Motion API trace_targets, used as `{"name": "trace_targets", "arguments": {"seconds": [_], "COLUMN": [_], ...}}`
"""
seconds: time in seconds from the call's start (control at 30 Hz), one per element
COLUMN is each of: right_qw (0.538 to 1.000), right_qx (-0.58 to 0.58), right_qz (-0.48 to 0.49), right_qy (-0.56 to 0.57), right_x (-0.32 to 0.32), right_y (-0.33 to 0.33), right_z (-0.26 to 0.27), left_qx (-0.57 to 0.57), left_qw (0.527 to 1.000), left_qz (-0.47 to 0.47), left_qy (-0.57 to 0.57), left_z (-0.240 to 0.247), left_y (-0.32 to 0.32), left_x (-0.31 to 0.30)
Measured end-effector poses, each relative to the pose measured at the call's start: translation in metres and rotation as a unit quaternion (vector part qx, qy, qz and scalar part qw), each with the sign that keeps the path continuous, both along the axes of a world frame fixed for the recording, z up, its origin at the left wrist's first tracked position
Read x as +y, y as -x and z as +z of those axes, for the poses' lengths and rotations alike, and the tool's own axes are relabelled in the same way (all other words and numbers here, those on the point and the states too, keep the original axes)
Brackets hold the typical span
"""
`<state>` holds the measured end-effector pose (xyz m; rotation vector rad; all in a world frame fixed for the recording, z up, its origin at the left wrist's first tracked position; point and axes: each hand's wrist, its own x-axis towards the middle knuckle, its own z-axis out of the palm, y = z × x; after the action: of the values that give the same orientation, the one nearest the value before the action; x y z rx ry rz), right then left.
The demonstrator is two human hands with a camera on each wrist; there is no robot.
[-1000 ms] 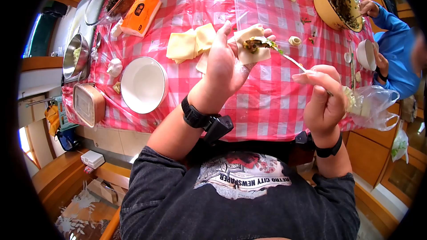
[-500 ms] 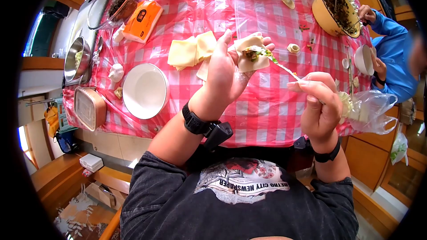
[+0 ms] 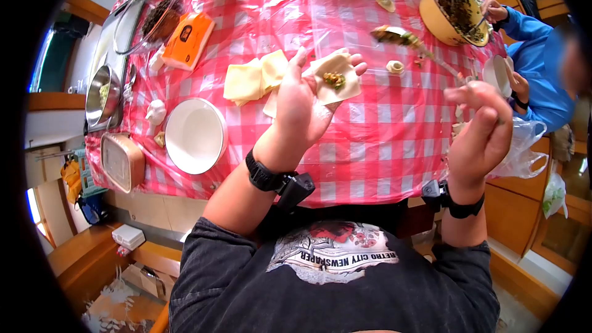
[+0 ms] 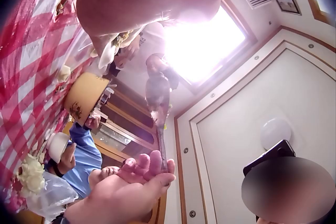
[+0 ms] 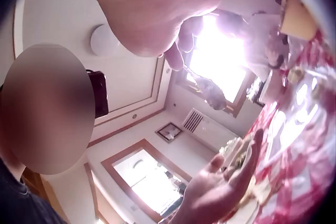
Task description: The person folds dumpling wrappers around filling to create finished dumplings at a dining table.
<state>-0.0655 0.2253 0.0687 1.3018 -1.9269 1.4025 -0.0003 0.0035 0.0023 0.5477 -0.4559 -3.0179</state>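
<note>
— Pale square dough wrapper (image 3: 348, 89) lies flat on the left hand (image 3: 300, 108), which is palm up with its fingers stretched out beneath, raised over the red-and-white checked tablecloth (image 3: 370, 142).

— Loaded?

— Yes, a small dab of green-and-brown filling (image 3: 334, 79) sits at its middle. So the spooning looks done for this one. The edges are flat, with nothing folded or pinched yet.

— And the other hand?

— The right hand (image 3: 484, 132) is out to the side, well apart from the wrapper. Its fingers pinch the handle of a long metal spoon (image 3: 394, 36), whose bowl has some mix on it and points towards the yellow bowl of dark filling (image 3: 431, 15).

— Much left?

— Plenty, I'd judge. A stack of pale yellow wrappers (image 3: 250, 80) lies unfilled on the cloth, and only a few small folded dumplings (image 3: 394, 66) lie near that bowl.
</note>
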Motion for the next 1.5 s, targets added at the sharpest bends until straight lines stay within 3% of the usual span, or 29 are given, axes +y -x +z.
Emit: {"name": "trace_targets", "arguments": {"seconds": [0.13,0.2,0.3,0.33,0.43,0.47,0.57,0.67,0.73,1.13,1.3,1.37,1.43,1.5], "right_qw": [0.991,0.964,0.960,0.960,0.944,0.943,0.941,0.937,0.927,0.938,0.914,0.942,0.964,0.992], "right_qx": [-0.005,0.064,0.003,-0.068,0.035,-0.011,0.025,-0.018,-0.074,-0.096,-0.051,-0.096,-0.020,-0.027], "right_qz": [-0.129,-0.252,-0.274,-0.268,-0.303,-0.308,-0.306,-0.309,-0.315,-0.282,-0.368,-0.305,-0.233,-0.050], "right_qy": [0.021,-0.060,-0.050,-0.052,-0.122,-0.126,-0.143,-0.164,-0.192,-0.177,-0.162,-0.101,-0.124,-0.112], "right_x": [0.019,0.030,0.033,0.036,0.034,0.031,0.030,0.028,0.025,0.036,0.018,0.005,-0.023,-0.048], "right_y": [0.028,0.050,0.079,0.090,0.120,0.123,0.141,0.150,0.148,0.159,0.106,0.067,0.011,-0.030], "right_z": [0.027,0.039,0.037,0.033,0.021,0.018,0.002,-0.010,-0.012,-0.026,0.010,0.025,0.043,0.040], "left_qx": [0.014,0.021,0.008,0.010,0.019,0.020,0.023,0.019,0.032,0.058,0.055,0.034,0.058,0.055], "left_qw": [1.000,1.000,1.000,1.000,1.000,1.000,1.000,1.000,0.999,0.998,0.998,0.999,0.998,0.998], "left_qz": [-0.005,-0.005,-0.003,-0.001,-0.003,-0.004,-0.005,-0.002,-0.003,0.001,0.026,0.030,0.036,0.035], "left_qy": [0.003,0.012,0.007,0.009,0.002,0.002,0.006,-0.004,-0.014,0.013,0.012,-0.013,0.004,0.019], "left_z": [-0.001,-0.002,0.000,-0.001,-0.003,-0.003,-0.001,0.001,0.001,0.000,0.005,0.007,0.001,0.001], "left_y": [0.000,0.000,0.001,0.000,0.001,0.001,0.000,-0.001,-0.002,-0.001,-0.001,0.000,0.002,0.002], "left_x": [0.001,0.000,0.001,0.001,0.001,0.001,0.000,0.000,0.000,-0.001,-0.003,-0.004,-0.006,-0.005]}}
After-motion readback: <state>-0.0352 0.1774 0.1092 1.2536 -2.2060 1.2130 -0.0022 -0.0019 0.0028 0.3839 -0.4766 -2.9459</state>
